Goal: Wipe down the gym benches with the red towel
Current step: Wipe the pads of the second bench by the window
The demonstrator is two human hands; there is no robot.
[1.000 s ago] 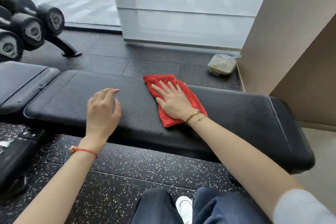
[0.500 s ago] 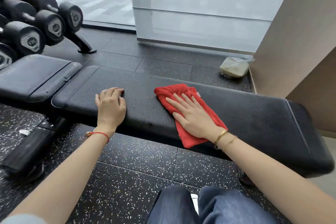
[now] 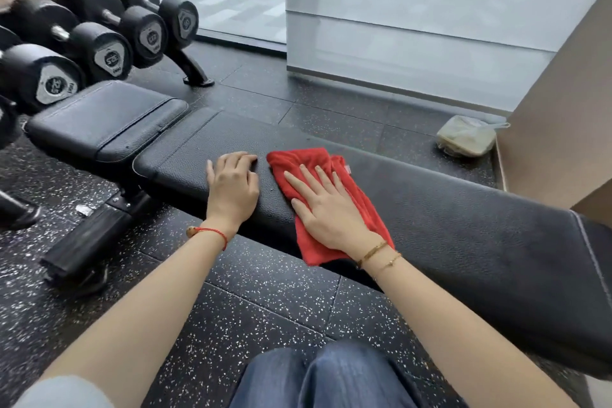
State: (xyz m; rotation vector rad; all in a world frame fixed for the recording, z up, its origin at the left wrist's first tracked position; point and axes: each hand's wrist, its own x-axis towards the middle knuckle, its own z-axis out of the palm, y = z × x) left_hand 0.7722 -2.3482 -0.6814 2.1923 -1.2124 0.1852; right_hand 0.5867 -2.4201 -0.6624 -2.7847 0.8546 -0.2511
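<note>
A long black padded gym bench (image 3: pixel 463 215) runs from the left middle to the right edge. On its pad lies the red towel (image 3: pixel 298 162), folded and hanging a little over the near edge. My right hand (image 3: pixel 326 205) presses flat on the towel with straight, spread fingers. My left hand (image 3: pixel 231 185) rests on the bare pad just left of the towel, fingers bent over the surface and holding nothing. A separate black seat pad (image 3: pixel 102 122) adjoins the bench at the left.
A rack of black dumbbells (image 3: pixel 109 53) stands at the far left. A plastic bag (image 3: pixel 465 136) with something pale lies on the speckled rubber floor (image 3: pixel 251 301) by the beige wall (image 3: pixel 563 116). My knees in jeans (image 3: pixel 324 378) are at the bottom.
My right hand has slid the towel left along the bench toward my left hand. The view has shifted left, showing more of the dumbbell rack.
</note>
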